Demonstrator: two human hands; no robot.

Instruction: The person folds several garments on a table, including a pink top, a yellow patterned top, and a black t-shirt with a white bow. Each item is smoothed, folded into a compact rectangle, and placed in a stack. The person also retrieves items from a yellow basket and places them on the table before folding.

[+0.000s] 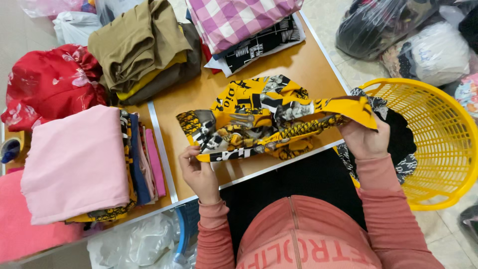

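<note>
A yellow cloth with black and white prints (264, 119) is stretched over the near edge of the wooden table (298, 65). My left hand (198, 169) pinches its left end at the table's front edge. My right hand (366, 139) grips its right corner, held out past the table toward the yellow plastic basket (438, 144). The cloth's middle is bunched and rests on the table. Both my sleeves are salmon pink.
Folded clothes lie around: a pink stack (74, 164) at left, an olive pile (139, 45) behind, a pink checked piece (239, 17) at the back. A red garment (47, 82) lies far left. Dark cloth (401, 142) hangs in the basket. Bags of clothes (383, 22) sit on the floor at right.
</note>
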